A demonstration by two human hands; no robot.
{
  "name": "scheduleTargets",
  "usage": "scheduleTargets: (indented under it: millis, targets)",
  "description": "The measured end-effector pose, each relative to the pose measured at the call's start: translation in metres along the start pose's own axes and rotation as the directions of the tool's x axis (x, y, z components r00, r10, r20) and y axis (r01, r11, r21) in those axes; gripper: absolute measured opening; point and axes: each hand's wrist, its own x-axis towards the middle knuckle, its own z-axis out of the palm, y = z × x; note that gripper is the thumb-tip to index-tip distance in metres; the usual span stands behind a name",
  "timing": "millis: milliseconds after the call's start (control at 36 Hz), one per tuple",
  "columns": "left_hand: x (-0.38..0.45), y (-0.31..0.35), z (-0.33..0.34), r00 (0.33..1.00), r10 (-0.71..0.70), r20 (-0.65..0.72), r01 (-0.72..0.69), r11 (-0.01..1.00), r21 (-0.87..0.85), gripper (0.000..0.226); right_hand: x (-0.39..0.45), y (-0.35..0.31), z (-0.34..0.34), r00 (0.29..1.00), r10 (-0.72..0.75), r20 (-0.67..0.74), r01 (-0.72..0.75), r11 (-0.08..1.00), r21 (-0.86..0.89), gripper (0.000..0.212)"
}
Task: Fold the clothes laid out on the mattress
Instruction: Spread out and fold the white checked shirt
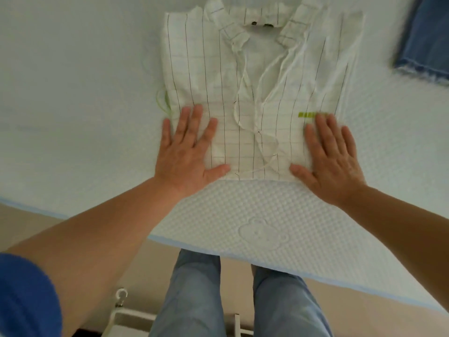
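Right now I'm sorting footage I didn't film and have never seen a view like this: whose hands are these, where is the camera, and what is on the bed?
The camera sits on a person's head, looking down at their own arms. The left hand and right hand lie flat, fingers straight, pressing the near end of a white striped shirt spread on the white mattress. Nothing is gripped. A blue denim garment lies at the far right corner. Below are the person's own legs.

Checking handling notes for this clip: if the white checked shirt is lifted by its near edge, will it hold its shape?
Probably not: the white checked shirt looks thin and creased, so it would likely droop. Its loose drawstrings would probably dangle.
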Motion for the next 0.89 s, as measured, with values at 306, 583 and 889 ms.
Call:
scheduleTargets:
  millis: [306,583,889]
  targets:
    - [0.011,0.005,-0.051,0.718,-0.685,0.127,0.472,0.345,-0.811,0.04,0.036,0.004,-0.051,0.719,0.682,0.136,-0.551,0.44,0.709,0.068]
    - [0.04,0.0,-0.082,0.582,-0.562,0.587,0.55,-0.259,-0.794,0.055,0.06,0.0,-0.067,0.69,0.65,0.32,-0.577,0.227,0.785,0.029]
    - [0.044,0.023,-0.08,0.767,-0.519,0.377,0.551,0.231,-0.802,0.021,0.043,0.01,-0.057,0.731,0.605,0.316,-0.516,0.187,0.836,0.01]
